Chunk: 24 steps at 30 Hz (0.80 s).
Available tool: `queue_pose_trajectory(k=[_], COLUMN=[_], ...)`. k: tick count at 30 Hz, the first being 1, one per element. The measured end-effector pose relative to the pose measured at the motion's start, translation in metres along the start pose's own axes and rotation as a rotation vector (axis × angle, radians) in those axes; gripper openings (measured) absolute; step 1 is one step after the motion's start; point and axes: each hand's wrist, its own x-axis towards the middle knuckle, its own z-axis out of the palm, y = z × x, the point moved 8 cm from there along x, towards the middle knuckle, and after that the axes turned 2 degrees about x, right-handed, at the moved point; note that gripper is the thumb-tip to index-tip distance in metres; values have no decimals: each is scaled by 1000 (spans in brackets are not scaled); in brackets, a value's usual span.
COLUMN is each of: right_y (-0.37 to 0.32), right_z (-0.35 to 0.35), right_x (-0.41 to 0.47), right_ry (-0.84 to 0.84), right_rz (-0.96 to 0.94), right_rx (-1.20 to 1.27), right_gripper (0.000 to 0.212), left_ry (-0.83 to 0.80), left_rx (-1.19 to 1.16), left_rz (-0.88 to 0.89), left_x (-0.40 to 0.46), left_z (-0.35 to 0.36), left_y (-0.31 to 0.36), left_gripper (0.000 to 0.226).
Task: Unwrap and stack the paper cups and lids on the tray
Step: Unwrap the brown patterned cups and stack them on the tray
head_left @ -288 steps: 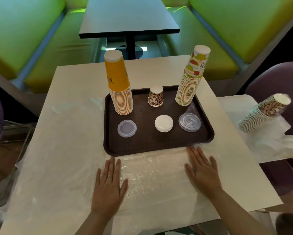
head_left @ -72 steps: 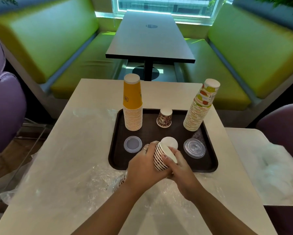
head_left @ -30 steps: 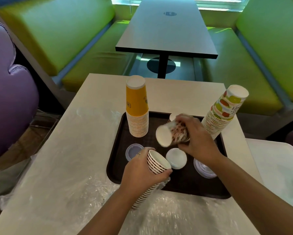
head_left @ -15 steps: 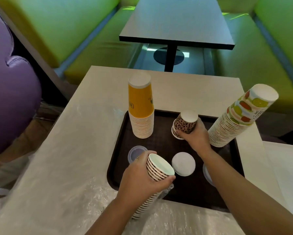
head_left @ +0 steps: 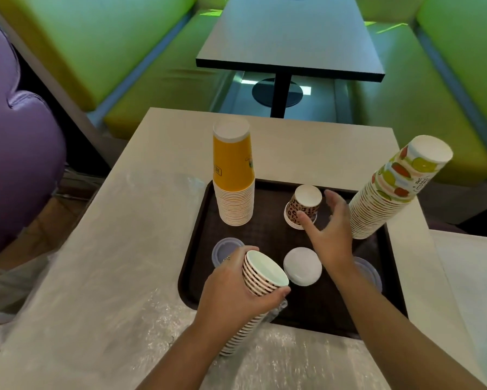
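Gripping striped cup stack [head_left: 257, 280], left hand [head_left: 231, 288]; fruit-print stack [head_left: 391, 192] lettering unreadable.

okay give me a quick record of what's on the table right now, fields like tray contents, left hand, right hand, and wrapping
tray: dark brown, on a beige table
tray contents: yellow cup stack, small leopard-print stack, leaning fruit-print stack, white lid, two clear lids
left hand: grips a sleeve of patterned cups, open end facing up
right hand: open, beside the leopard-print stack
wrapping: clear plastic wrap on the table's near edge
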Motion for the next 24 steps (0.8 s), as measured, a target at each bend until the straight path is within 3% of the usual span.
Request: queue_pose_trajectory(k=[1,3,6,10,15,20,24], right_y=[-15,-43,-72,-88,-88,-85,-84], right_z=[-2,5,15,11,12,4,11], right_x=[-13,-46,-93,-114,-123,-118,-121], right_ry=[-64,-350,-709,-675,-657,-610,-730], right_rz=[-30,-27,-62,-233,-186,-136,-127], right_rx=[71,194,134,-60,-68,4,-56], right_gripper=[58,44,54,66,58,57,60], left_ry=[6,20,37,76,98,-6,-20], left_rx=[-5,-19,-35,-90,-53,-37,-22], left_rz=[6,28,67,128,154,160,147], left_x=[-1,-5,-10,-22,-33,-42,-46], left_z=[-1,-4,-8,-14,-14,-9,-7], left_y=[1,4,11,18,17,8,1], left_gripper=[76,75,76,75,86,96,90])
